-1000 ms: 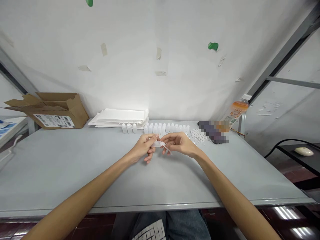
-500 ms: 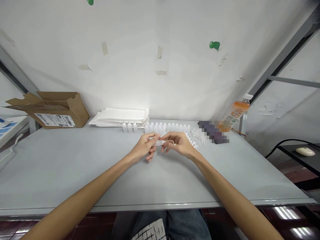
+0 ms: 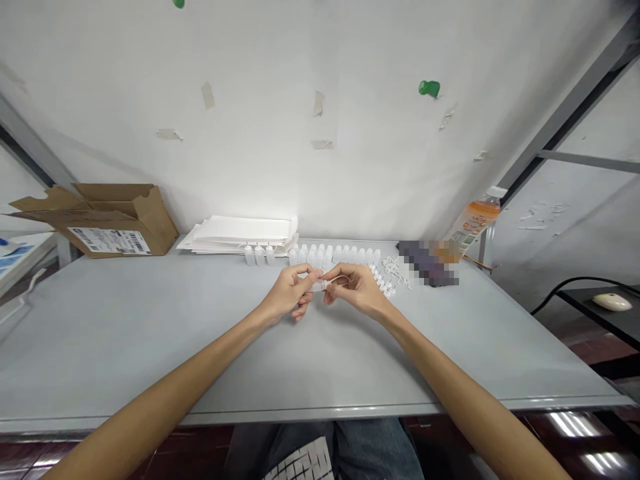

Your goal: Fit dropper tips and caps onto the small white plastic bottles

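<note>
1. Head view, direction: the small translucent bottle [image 3: 318, 286] is held above the grey table [image 3: 250, 360], between the two hands. Its long axis runs roughly sideways, nearly level, the neck end pointing toward the right hand [image 3: 361, 288] and the base toward the left hand [image 3: 290, 292].
2. Head view, hidden or unclear: left fingers cover the bottle's base, and right fingertips hide much of its neck. A thin white strap [image 3: 341, 277] curves beside the right fingers; where its ends sit is hard to make out. The dark flat object [image 3: 425, 262] at the right is partly pixelated.
3. Head view, fingers: the left thumb and index finger are closed on the bottle, the other fingers loosely curled. The right thumb and index finger pinch narrowly at the neck end, around the strap.
4. Head view, surroundings: grouped upright bottles [image 3: 320, 257] stand behind the hands, three strapped bottles [image 3: 259, 256] stand left of them, and loose white strap pieces [image 3: 397, 270] lie to the right.
</note>
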The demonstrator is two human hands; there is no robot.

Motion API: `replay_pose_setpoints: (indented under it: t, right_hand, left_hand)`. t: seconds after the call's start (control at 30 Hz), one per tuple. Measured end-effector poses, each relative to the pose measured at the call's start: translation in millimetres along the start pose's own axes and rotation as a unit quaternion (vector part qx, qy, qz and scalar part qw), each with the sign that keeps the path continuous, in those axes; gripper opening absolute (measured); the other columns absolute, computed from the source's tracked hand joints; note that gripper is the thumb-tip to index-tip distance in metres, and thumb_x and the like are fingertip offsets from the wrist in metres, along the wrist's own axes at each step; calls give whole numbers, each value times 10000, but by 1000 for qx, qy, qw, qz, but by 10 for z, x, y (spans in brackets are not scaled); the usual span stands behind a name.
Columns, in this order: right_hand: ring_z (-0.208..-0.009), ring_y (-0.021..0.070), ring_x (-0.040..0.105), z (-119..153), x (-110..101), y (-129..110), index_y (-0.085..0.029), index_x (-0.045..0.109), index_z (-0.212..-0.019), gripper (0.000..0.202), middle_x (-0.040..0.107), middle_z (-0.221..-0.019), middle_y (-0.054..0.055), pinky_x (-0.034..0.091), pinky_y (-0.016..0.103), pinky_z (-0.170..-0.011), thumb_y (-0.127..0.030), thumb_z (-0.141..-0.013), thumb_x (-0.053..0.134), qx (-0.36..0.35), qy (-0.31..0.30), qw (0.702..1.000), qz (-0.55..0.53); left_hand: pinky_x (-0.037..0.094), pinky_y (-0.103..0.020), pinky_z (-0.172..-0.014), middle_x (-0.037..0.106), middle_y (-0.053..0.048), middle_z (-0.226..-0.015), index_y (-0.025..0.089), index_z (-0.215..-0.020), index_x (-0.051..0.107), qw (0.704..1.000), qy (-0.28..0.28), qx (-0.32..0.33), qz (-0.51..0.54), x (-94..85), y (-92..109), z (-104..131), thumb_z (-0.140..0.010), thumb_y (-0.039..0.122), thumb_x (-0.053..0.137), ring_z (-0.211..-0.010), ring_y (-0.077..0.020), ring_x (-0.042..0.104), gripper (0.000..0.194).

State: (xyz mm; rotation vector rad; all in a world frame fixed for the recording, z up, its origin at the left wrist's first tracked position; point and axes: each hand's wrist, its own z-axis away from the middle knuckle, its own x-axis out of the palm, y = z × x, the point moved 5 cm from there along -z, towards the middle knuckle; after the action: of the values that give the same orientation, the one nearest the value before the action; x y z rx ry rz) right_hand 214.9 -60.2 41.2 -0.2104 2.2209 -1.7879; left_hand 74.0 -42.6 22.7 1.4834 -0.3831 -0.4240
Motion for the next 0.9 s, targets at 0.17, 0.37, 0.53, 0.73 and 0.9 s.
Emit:
replay_pose_setpoints:
  t: [0.17,0.37,0.53,0.73,0.9]
  right_hand:
    - [-578,179,666,0,5,14,-154,655,-851,186,665,-606,11,546,354,-640,-306,-753,697,-9,4,1000,-7]
    - [-580,182,659,-4,6,29,-155,655,-826,240,654,-586,10,547,370,-652,-362,-735,732,-4,6,1000,-25]
    - [-598,183,665,1,9,13,-157,657,-803,234,657,-605,12,552,381,-686,-359,-727,747,0,14,999,-47]
    - [-615,179,664,-8,4,32,-152,673,-768,242,652,-656,18,563,397,-705,-353,-696,786,1,25,997,-78]
    - [-611,174,667,-12,1,51,-144,687,-768,229,664,-700,26,572,397,-703,-335,-696,791,5,26,996,-88]
  left_hand:
    - [352,-166,-279,331,129,-408,201,-813,496,1000,-2,16,-4,-7,5,-2,-808,586,618,-244,-49,330,405]
    - [333,-156,-293,350,124,-404,199,-792,482,999,-5,36,-25,-22,10,-2,-832,562,600,-250,-49,342,383]
    - [307,-153,-298,346,123,-387,203,-803,481,995,8,63,-73,-40,20,1,-862,538,567,-256,-54,336,351]
    - [300,-163,-322,343,117,-397,201,-818,499,988,25,89,-120,-45,61,33,-887,500,534,-285,-60,331,309]
    - [276,-171,-367,370,102,-421,192,-820,526,977,47,115,-171,-41,106,61,-899,452,521,-329,-64,350,272]
